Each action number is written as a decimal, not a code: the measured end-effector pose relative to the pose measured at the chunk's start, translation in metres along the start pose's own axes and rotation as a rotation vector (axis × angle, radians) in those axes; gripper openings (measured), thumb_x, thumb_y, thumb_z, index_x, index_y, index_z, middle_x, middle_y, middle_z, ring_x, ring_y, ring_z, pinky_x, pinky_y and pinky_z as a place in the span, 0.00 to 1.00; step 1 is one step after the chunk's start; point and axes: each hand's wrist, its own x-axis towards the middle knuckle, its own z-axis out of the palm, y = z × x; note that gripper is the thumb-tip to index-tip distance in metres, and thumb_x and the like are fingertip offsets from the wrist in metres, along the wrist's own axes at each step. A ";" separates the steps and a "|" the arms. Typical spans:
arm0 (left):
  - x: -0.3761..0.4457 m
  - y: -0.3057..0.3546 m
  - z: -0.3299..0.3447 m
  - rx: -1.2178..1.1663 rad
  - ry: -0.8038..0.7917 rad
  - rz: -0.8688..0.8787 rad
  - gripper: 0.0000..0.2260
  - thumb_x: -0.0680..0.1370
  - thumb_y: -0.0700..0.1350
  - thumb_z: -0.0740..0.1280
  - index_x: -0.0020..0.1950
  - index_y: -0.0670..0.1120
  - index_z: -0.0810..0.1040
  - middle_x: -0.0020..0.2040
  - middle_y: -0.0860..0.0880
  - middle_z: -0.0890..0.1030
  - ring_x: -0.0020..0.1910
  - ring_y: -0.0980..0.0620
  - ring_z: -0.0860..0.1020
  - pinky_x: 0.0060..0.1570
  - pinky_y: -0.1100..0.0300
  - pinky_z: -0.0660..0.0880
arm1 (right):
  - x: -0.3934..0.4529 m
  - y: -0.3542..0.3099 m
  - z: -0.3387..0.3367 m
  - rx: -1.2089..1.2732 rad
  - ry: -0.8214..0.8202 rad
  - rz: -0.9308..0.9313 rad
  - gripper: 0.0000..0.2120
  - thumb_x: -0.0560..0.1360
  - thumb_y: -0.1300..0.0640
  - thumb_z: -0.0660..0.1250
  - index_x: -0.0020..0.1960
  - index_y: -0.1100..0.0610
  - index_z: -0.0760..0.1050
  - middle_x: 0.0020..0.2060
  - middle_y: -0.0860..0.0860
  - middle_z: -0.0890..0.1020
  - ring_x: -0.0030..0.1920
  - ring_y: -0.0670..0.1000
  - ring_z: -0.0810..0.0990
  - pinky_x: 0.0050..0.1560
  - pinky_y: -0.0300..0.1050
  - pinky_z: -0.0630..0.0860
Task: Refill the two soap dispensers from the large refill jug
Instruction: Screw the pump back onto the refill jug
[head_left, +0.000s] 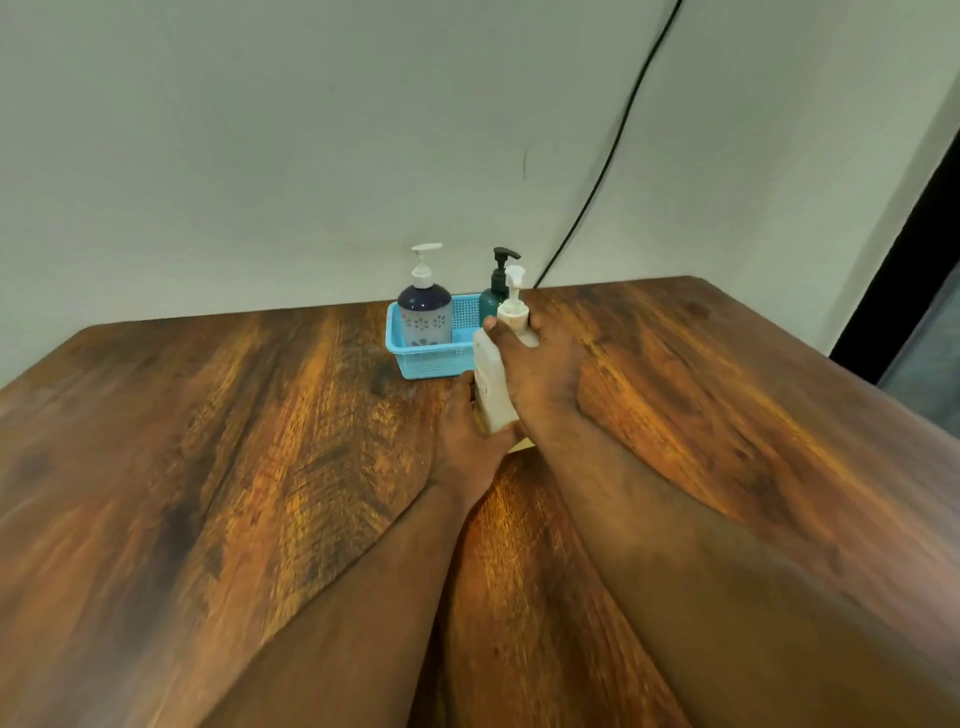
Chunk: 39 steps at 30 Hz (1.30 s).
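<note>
Behind the wooden table (208, 467) is a plain wall, where a blue basket (415, 358) holds two dispensers (425, 317). Just before it, the left hand (467, 436) grips the cream bottle (493, 387) low, and the right hand (540, 364) curls around its pump neck.

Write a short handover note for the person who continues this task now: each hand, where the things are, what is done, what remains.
Left hand: holds the lower body of the cream pump bottle, which is on the wooden table.
Right hand: its grip is round the bottle's shoulder, below the white pump.
Blue basket: holds the floral navy dispenser and the teal dispenser, both upright with pumps on.
Done: no dispenser is open yet.
Left: open both dispensers, fill them, close them. No large jug is in view.
</note>
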 end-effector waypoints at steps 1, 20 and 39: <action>-0.001 0.000 -0.001 -0.011 -0.019 0.004 0.37 0.68 0.42 0.80 0.73 0.49 0.67 0.63 0.54 0.78 0.61 0.56 0.76 0.59 0.60 0.76 | -0.001 0.002 -0.002 0.009 -0.036 0.010 0.13 0.72 0.47 0.72 0.51 0.53 0.80 0.45 0.47 0.83 0.46 0.47 0.83 0.41 0.34 0.79; 0.077 0.040 0.022 0.303 -0.509 0.019 0.26 0.74 0.45 0.74 0.69 0.56 0.71 0.57 0.63 0.77 0.55 0.64 0.75 0.52 0.73 0.71 | 0.077 0.044 -0.132 -0.084 -0.352 0.130 0.36 0.61 0.49 0.81 0.64 0.49 0.68 0.56 0.47 0.81 0.54 0.47 0.82 0.50 0.45 0.82; 0.290 0.032 0.284 1.236 -1.159 -0.049 0.59 0.64 0.61 0.79 0.79 0.60 0.37 0.81 0.43 0.41 0.80 0.37 0.48 0.75 0.39 0.58 | 0.360 0.180 -0.220 -0.438 0.316 0.013 0.40 0.59 0.42 0.79 0.66 0.47 0.66 0.58 0.48 0.77 0.56 0.52 0.78 0.56 0.53 0.77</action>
